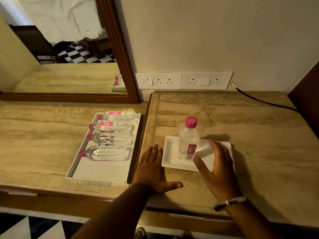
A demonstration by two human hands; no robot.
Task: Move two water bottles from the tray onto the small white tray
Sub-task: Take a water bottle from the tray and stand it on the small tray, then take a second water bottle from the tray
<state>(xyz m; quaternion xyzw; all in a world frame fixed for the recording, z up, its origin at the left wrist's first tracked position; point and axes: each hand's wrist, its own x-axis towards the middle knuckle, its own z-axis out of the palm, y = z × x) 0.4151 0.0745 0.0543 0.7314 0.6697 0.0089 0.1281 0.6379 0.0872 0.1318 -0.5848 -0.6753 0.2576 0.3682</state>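
Head view: both hands, left (151, 169) and right (217, 169), spread-fingered and empty; the upright bottle (187, 142) looks light, slippery, best gripped mid-body.

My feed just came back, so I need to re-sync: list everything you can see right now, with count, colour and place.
Upright bottle: 1, clear with pink cap, standing on the small white tray.
Small white tray: 1, white, on the raised right counter.
Lying bottles: 4, clear with pink caps, side by side in the far part of the large tray.
Large tray: 1, white, on the lower left counter; near part bare.
Counter: beige stone, two levels.
Socket panels: 2, white, on the wall.
Cable: 1, black, running from the wall along the right counter.
Mirror: 1, brown wooden frame, back left.
Bangle: 1, silvery, right wrist.
Left hand: flat on the counter, left of the small tray.
Right hand: open beside the upright bottle, fingers spread.
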